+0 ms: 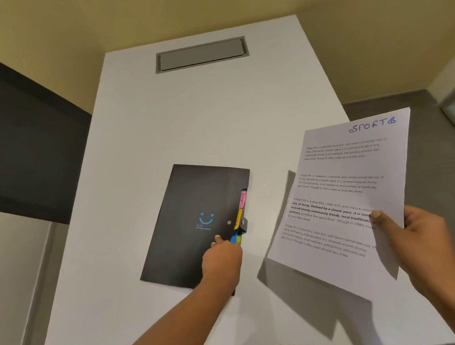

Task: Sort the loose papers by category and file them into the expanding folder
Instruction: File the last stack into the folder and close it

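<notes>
Holding paper: right grip point(419, 238) pinches the "SPORTS" sheet point(348, 175), raised over the desk point(186, 120), right side.
Folder: black expanding folder point(192, 199) flat on desk.
Tabs: left grip point(222, 258) pinches folder's tabbed edge.

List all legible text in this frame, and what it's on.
"SPORTS": blue handwriting, top of the sheet held by the right hand.
"Village life is a peaceful, close-knit, and nature-connected way of living": printed paragraphs, same sheet; rest partly blurred.
Small blue print under the smiley on the black folder: too blurred.
Lettering on the pink tab: unreadable.
</notes>
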Demonstrator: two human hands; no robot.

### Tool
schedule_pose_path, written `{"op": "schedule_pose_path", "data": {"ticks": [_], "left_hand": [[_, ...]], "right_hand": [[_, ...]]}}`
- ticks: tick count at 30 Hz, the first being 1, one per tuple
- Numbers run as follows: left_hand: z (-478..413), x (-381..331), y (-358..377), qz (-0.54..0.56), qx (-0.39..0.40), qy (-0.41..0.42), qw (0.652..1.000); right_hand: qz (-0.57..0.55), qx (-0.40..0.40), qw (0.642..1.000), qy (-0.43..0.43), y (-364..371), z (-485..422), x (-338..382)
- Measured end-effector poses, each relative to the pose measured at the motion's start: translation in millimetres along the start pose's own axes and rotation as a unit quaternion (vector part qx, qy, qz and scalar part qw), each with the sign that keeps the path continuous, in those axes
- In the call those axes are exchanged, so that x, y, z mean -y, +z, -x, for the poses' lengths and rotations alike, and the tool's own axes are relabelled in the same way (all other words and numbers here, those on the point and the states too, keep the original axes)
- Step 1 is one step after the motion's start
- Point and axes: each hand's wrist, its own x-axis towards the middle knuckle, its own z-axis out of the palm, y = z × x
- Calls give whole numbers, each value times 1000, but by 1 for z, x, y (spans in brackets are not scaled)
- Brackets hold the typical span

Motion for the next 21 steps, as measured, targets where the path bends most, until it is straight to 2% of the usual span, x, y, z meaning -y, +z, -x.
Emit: {"op": "schedule_pose_path", "data": {"ticks": [16, 21], "left_hand": [[-8, -9, 8, -35, 32, -27, 999], [7, 4, -12, -37, -4, -24, 999]], "right_hand": [[-28, 4, 999, 20, -19, -12, -18], [-32, 20, 999, 3, -17, -15, -13]]}}
